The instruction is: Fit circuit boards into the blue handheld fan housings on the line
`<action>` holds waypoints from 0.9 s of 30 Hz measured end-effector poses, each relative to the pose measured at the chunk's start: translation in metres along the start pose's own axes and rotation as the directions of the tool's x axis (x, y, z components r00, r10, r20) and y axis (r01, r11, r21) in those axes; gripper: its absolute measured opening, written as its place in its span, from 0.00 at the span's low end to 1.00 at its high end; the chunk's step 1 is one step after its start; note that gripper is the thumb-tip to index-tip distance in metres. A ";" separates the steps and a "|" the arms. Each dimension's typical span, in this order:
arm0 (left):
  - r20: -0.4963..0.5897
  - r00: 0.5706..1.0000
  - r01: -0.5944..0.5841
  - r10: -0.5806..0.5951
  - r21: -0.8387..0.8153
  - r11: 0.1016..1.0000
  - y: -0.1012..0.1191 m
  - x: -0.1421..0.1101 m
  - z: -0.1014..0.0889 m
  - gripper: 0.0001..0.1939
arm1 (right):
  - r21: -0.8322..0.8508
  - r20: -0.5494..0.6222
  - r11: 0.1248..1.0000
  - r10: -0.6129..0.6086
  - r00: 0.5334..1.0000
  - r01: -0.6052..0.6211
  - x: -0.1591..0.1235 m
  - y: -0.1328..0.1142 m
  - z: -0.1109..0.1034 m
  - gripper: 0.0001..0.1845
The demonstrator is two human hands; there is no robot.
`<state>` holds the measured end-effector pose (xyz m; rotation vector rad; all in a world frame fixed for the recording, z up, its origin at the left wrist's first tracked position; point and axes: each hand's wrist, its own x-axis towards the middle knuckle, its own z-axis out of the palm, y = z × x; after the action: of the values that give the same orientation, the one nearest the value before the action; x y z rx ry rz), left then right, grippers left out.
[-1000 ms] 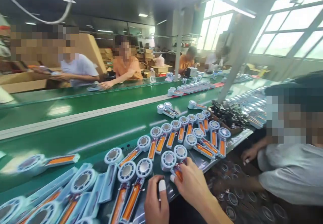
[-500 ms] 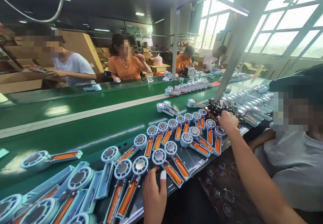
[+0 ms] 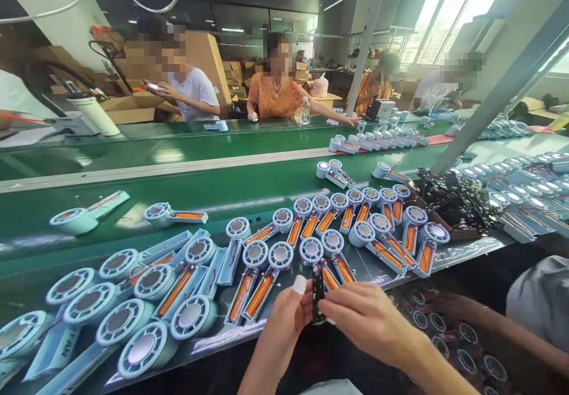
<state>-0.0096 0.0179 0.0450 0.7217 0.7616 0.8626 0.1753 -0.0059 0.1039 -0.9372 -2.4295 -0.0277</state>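
Note:
A narrow black circuit board (image 3: 317, 300) stands upright between my two hands, above the bench's front edge. My left hand (image 3: 287, 318), with a white cover on one fingertip, grips the board from the left. From the right, the fingers of my right hand (image 3: 364, 312) are closed on its edge. Just beyond the board lie light-blue handheld fan bodies (image 3: 311, 251), each with a round grilled head and an orange strip in its open handle. Part of the nearest handle is hidden behind the board and my fingers.
More fan bodies (image 3: 124, 321) crowd the bench to the left. At the right, a box of black boards (image 3: 462, 202) sits near the pillar. Beyond runs a green conveyor belt (image 3: 133, 172). Co-workers sit across it, and a co-worker's arm (image 3: 480, 318) is at the right.
My right hand has gone from the fan bodies to the box of black boards and back, and now a board is between my hands. The view has turned right to left.

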 end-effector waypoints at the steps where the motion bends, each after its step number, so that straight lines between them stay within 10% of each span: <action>1: -0.006 1.000 0.009 -0.009 0.000 1.000 0.000 -0.001 -0.002 0.28 | 0.017 0.051 1.000 -0.008 0.999 0.007 0.000 -0.006 0.012 0.13; 8: -0.183 0.953 -0.183 0.243 0.295 0.938 -0.013 0.002 -0.002 0.18 | -0.018 -0.049 0.901 0.433 0.900 -0.434 0.002 0.027 0.044 0.14; 14: -0.244 0.930 -0.151 0.275 0.428 0.891 -0.015 0.000 0.000 0.14 | 0.117 0.015 0.825 0.556 0.831 -0.553 0.011 0.034 0.051 0.13; 21: -0.271 0.859 -0.199 0.434 0.604 0.771 -0.022 -0.001 -0.001 0.14 | 0.682 0.280 0.231 0.794 0.540 -0.694 0.006 0.026 0.059 0.16; 27: -0.142 0.808 -0.251 0.571 0.794 0.553 -0.019 0.002 0.012 0.09 | 0.704 0.230 0.301 0.760 0.608 -0.643 -0.001 0.021 0.063 0.18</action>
<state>0.0086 0.0083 0.0360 1.5664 1.3823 1.1582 0.1591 0.0218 0.0457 -1.4153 -1.3914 1.1030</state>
